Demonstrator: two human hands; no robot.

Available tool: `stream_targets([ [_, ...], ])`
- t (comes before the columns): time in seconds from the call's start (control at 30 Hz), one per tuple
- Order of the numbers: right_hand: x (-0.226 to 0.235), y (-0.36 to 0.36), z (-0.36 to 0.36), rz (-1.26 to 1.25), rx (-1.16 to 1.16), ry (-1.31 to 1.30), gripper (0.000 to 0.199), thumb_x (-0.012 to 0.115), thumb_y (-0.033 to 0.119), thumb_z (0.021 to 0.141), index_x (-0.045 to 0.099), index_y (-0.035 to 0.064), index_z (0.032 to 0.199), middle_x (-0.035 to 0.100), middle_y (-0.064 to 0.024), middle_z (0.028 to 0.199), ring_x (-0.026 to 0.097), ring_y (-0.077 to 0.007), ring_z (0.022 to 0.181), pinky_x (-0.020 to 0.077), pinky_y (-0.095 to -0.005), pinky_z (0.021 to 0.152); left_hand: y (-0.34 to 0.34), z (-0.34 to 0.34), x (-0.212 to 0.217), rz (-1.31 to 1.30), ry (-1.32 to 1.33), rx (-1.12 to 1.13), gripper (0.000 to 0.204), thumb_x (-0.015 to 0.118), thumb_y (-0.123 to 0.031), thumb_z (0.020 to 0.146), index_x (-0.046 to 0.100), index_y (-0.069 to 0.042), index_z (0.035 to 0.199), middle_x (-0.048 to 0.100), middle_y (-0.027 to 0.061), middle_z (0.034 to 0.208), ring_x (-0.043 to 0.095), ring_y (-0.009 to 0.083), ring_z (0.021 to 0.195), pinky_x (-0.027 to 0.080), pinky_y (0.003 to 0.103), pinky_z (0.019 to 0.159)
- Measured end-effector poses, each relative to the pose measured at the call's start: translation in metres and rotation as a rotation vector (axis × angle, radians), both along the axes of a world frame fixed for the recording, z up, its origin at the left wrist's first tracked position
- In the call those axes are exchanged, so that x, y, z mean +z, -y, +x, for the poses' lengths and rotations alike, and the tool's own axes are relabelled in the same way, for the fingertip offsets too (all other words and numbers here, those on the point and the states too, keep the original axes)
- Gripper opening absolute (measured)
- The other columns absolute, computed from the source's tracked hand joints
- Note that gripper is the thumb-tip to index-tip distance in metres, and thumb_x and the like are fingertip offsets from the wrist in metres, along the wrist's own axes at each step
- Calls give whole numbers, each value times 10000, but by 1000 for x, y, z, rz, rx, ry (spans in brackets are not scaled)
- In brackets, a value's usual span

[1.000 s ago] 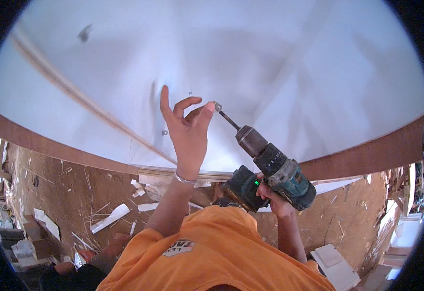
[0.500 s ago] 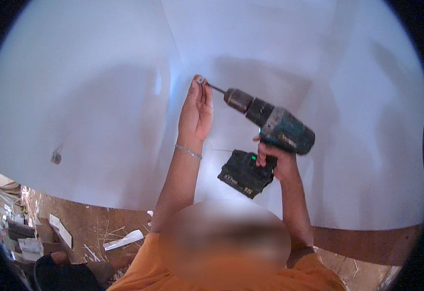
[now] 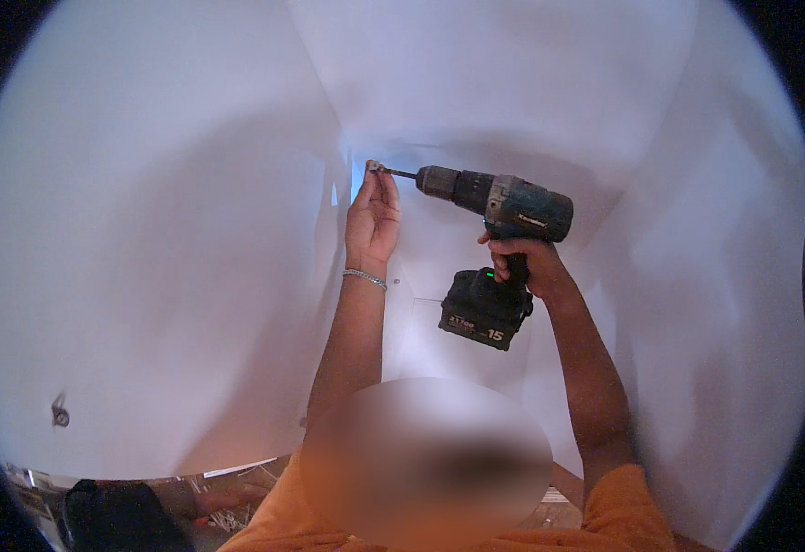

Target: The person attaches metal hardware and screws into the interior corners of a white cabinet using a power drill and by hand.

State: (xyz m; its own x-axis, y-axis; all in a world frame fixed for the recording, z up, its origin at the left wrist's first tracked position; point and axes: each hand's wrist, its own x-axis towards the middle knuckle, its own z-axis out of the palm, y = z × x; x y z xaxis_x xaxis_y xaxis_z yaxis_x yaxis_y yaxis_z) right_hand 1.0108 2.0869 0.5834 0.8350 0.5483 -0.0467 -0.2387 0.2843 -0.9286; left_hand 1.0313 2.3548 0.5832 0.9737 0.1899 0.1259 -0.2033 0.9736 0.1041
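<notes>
Teal and black cordless drill-driver with a black battery block (image 3: 499,221): centre right of the frame, held level, its thin bit pointing left toward a small metal fastener (image 3: 374,167) just above centre. Right hand (image 3: 517,267): wrapped tight around the drill's grip below the motor body, apparently to keep the tool in line with the bit. Left hand (image 3: 372,219): raised just left of the drill, fingertips (image 3: 379,177) pinched about the fastener at the bit's tip, seemingly steadying it against the white board surface (image 3: 191,230) that fills nearly the whole frame; whether the fastener has bitten into the board cannot be told. Silver chain bracelet (image 3: 365,276): on the left wrist. Orange shirt (image 3: 623,515): lower edge of the frame. Change from half a second before: both hands and the drill sit in much the same arrangement, the view having swung so the white board covers more of the picture and the littered brown floor (image 3: 237,478) shrinks to a sliver at lower left; a small dark mark (image 3: 58,414) on the board now lies at far lower left.
</notes>
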Motion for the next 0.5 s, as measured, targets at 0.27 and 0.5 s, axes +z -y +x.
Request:
stream_targets([
  [0.27, -31, 30, -32, 40, 53, 198, 249, 656, 148, 823, 624, -32, 991, 544, -35, 578, 534, -135, 492, 497, -304, 548, 39, -48, -5, -44, 224, -1, 168, 526, -7, 954, 611, 39, 1091, 662, 152, 1079, 634, 228, 1036, 556, 333, 931],
  [0.5, -48, 13, -18, 27, 54, 269, 241, 664, 135, 811, 632, -35, 977, 559, -56, 588, 538, -146, 483, 495, -304, 527, 26, -43, -22, -62, 341, 3, 162, 522, -24, 962, 623, 33, 1075, 673, 147, 1057, 639, 230, 1028, 559, 343, 909],
])
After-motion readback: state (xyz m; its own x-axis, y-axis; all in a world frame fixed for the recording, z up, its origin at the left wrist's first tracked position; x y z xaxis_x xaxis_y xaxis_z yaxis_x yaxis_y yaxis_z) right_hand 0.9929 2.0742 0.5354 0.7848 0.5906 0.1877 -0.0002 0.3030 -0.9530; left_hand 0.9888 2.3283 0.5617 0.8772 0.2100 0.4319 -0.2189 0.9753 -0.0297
